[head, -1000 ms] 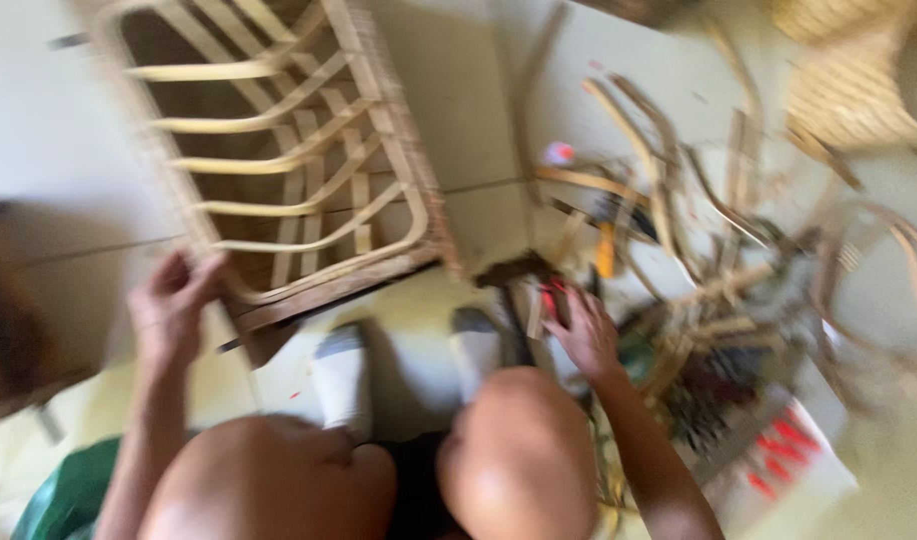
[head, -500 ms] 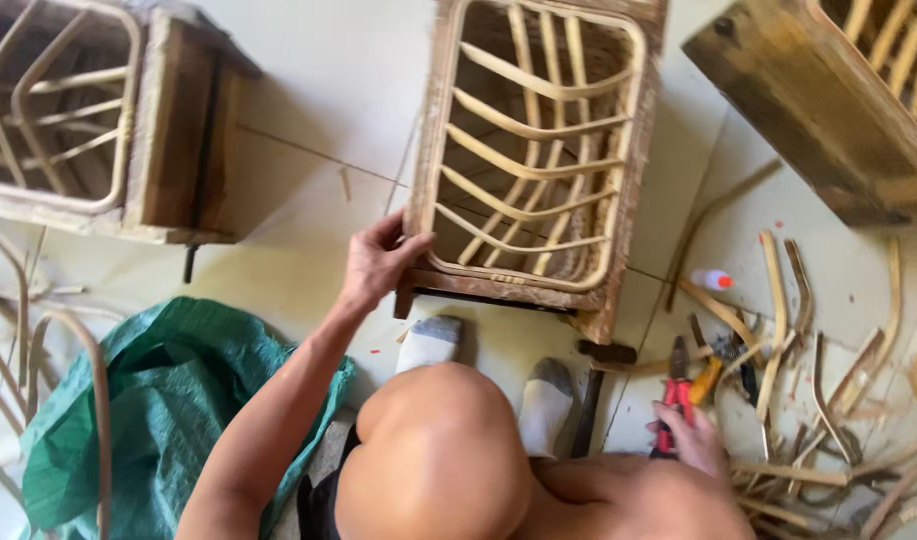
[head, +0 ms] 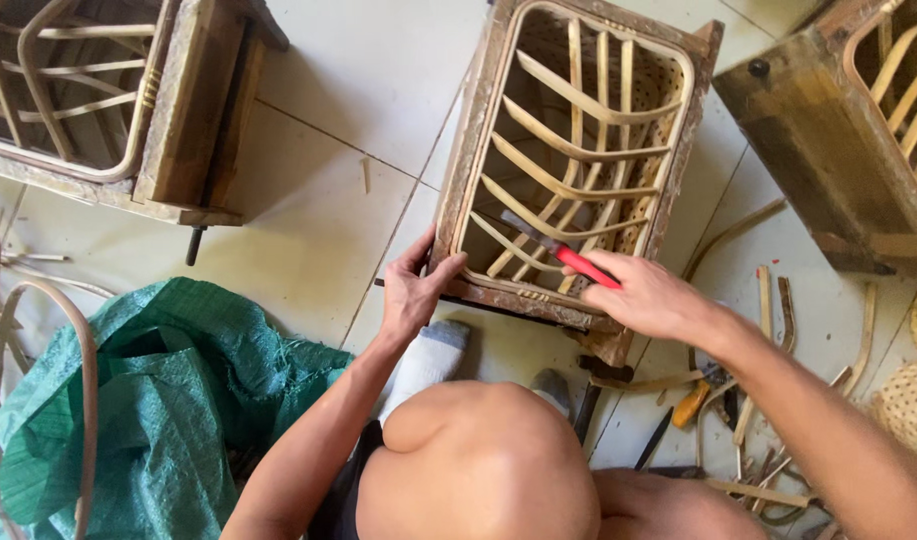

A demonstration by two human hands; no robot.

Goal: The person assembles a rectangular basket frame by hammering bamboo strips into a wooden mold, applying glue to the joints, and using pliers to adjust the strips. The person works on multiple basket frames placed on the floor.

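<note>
Bracing frame (head: 578, 160) corner with left hand (head: 410, 295), fingers curled over its near edge. Now gripping red-handled tool (head: 563, 255) in right hand (head: 648, 298), fetched from floor scraps; tip reaching among slats just beyond knuckles. Working position being established.

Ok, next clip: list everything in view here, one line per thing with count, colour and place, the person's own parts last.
Wooden frame with rattan slats: one, tan, centre, on the floor.
Red-handled tool: one, red grip, metal head inside the centre frame.
Other frames: two, tan-brown, top left and top right.
Woven sack: one, green, lower left.
Bent rattan strips: several, tan, left edge.
Rattan offcuts and hand tools: several, tan, one orange handle, lower right.
Tiled floor: pale.
Socks: two, grey-white, below the centre frame.
Left hand: grips the frame's lower left corner.
Right hand: holds the red-handled tool.
</note>
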